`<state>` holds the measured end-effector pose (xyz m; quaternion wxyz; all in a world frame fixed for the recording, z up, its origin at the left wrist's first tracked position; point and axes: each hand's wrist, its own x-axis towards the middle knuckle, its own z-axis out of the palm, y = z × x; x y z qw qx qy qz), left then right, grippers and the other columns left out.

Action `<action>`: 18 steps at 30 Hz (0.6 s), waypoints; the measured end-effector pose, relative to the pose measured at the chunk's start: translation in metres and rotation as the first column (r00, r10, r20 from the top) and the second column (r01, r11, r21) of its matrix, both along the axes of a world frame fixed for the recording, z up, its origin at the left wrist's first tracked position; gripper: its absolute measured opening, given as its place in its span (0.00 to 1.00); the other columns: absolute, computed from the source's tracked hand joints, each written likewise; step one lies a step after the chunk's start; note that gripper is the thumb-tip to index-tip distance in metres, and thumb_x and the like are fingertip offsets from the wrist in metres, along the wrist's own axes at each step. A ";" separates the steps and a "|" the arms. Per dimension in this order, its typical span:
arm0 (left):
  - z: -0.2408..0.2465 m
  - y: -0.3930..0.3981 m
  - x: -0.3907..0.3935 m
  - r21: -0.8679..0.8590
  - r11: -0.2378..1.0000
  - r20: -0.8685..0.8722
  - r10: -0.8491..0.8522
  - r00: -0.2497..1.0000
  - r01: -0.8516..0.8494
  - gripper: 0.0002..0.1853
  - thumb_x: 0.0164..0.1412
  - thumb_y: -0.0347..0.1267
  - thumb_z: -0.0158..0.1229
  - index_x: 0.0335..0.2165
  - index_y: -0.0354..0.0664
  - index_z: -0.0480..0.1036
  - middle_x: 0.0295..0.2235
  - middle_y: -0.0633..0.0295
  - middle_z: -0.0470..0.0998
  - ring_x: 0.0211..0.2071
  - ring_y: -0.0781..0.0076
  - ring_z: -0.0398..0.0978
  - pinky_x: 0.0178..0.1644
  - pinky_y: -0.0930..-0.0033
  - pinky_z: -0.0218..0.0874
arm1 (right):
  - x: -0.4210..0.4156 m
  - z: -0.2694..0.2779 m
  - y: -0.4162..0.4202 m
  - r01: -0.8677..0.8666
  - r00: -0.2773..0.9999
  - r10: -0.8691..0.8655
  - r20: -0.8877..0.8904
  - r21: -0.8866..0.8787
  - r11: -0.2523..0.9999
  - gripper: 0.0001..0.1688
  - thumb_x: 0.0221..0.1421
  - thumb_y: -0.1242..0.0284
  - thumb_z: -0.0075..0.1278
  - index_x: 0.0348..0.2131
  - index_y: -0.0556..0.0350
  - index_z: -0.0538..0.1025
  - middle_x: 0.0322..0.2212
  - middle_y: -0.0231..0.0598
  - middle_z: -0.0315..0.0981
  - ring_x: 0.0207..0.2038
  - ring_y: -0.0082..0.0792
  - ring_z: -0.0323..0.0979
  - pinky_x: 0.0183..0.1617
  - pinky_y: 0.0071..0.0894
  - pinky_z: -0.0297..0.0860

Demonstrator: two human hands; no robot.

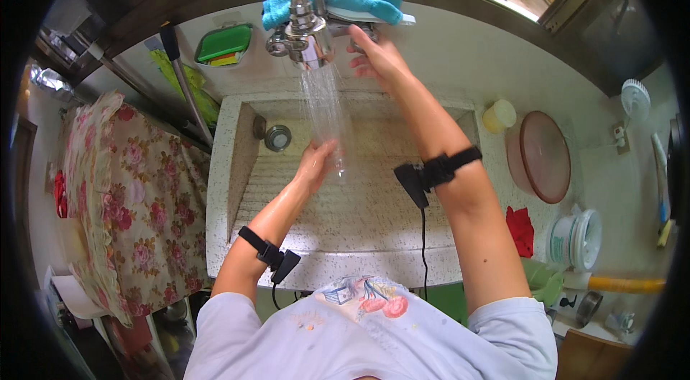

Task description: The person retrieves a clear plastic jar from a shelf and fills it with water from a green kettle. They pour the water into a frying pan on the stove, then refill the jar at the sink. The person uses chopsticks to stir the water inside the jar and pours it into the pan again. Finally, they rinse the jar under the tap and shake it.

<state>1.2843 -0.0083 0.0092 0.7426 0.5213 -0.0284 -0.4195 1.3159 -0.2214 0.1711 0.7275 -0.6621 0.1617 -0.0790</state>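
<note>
Water pours from the chrome tap [310,37] above a speckled stone sink [372,242] in a broad, clear stream [323,99]. My left hand [317,163] is under this stream, over the ribbed floor of the basin; its fingers are blurred by the water, and I cannot tell whether they hold anything. Up by the wall, my right hand [377,59] is at the chrome tap handle [367,34], thumb above and fingers curled below it. Part of the handle is hidden by the hand.
Turquoise cloths [356,0] hang behind the tap. A green soap box [223,44] is on the wall. Right of the basin are a yellowish cup [499,116], a pinkish basin [539,156] and a white tub [574,240]. A floral cover [143,207] stands left; a drain [278,138] is inside the sink.
</note>
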 end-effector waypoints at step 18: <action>0.065 0.028 0.012 0.483 0.868 0.655 -0.269 0.706 -0.117 0.44 0.40 0.46 0.64 0.50 0.26 0.60 0.46 0.45 0.66 0.30 0.63 0.72 0.42 0.67 0.62 | -0.077 -0.186 0.117 -0.312 0.948 0.285 -0.139 -0.572 0.759 0.12 0.54 0.70 0.43 0.34 0.57 0.74 0.31 0.41 0.72 0.33 0.27 0.69 0.37 0.31 0.66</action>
